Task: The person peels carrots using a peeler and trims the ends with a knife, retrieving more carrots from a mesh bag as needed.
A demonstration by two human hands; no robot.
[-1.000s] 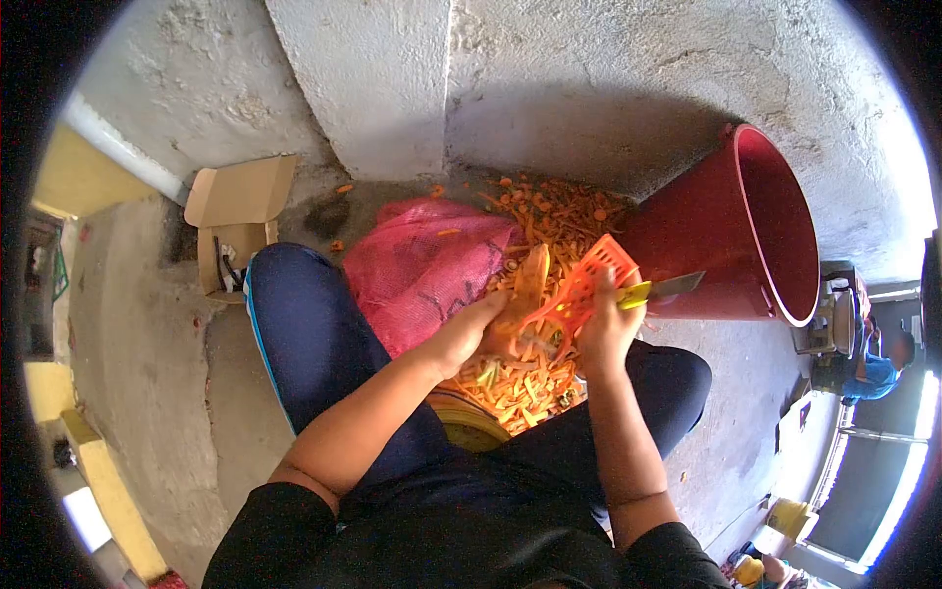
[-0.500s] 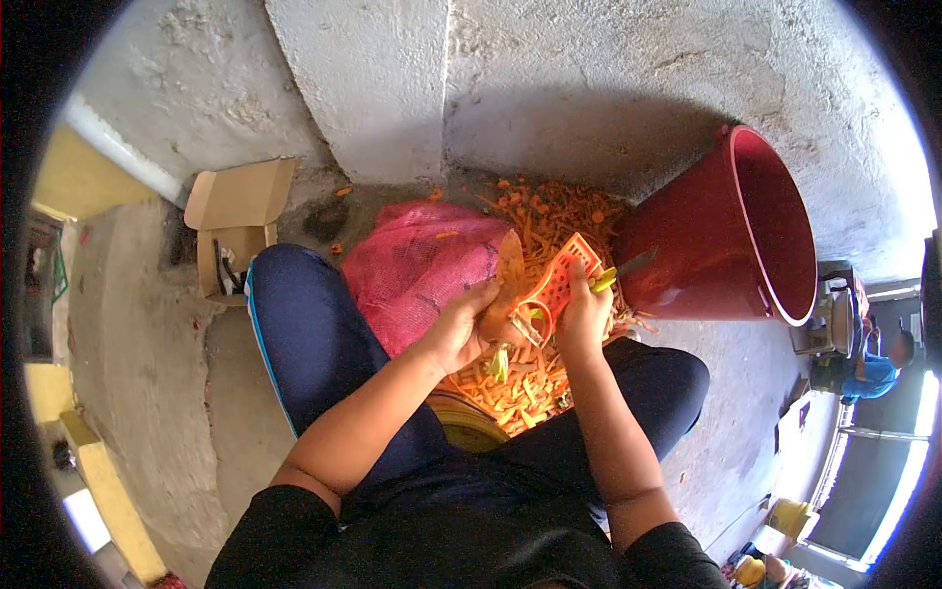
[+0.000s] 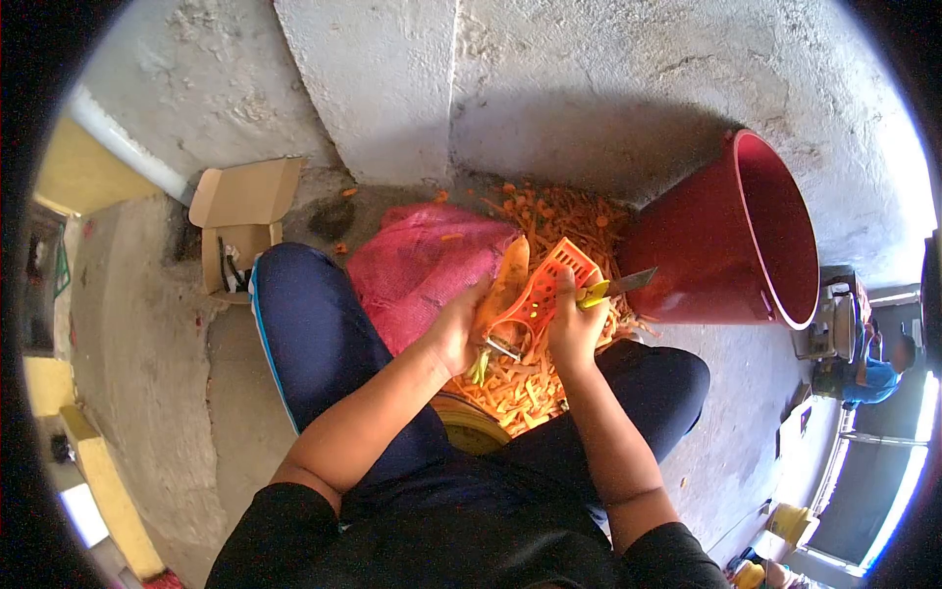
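My left hand (image 3: 457, 332) is closed round a large carrot (image 3: 510, 275), whose green stub points down toward my lap. My right hand (image 3: 575, 326) grips an orange perforated peeler (image 3: 561, 285), its blade end against the carrot's lower part. The same hand also holds a knife with a yellow-green handle (image 3: 593, 293), the blade sticking out to the right. Beneath both hands lies a heap of orange peelings (image 3: 520, 393), partly over a yellow rim (image 3: 469, 428).
A pink mesh sack (image 3: 422, 265) lies beyond my left hand. To the right a big dark red bucket (image 3: 687, 245) lies tilted by the wall. An open cardboard box (image 3: 235, 221) stands at the left. A person in blue (image 3: 871, 381) is at the far right.
The carrot is tilted differently and shows more of its length. The peeler has shifted slightly down along with my right hand, and the knife blade now points more level to the right.
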